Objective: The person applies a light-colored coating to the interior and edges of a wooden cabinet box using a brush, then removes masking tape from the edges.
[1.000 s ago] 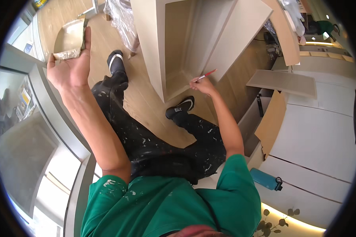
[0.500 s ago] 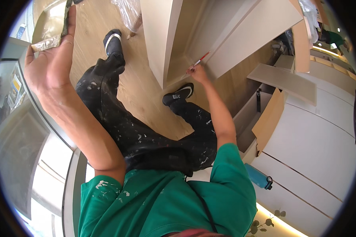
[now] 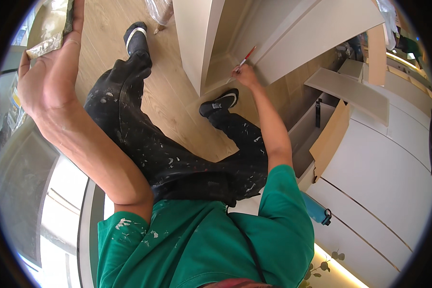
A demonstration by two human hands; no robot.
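The left hand [image 3: 55, 81] supports a shallow, cream, tray-like holder [image 3: 50, 29], fingers spread; the right hand [image 3: 245, 76] pinches a slim red-and-white tool [image 3: 248, 55] at the near edge of the beige open cabinet [image 3: 192, 43]. Apparently detail work; continuing calls for steady, light tip control.

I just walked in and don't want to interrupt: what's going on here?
A person in a green shirt is working at an open beige cabinet. Their right hand holds a slim red-and-white tool by the cabinet's near corner; whether its tip touches is too small to tell. The left hand holds up a shallow tray, partly cut off by the picture's edge. A teal bottle is off to the right.
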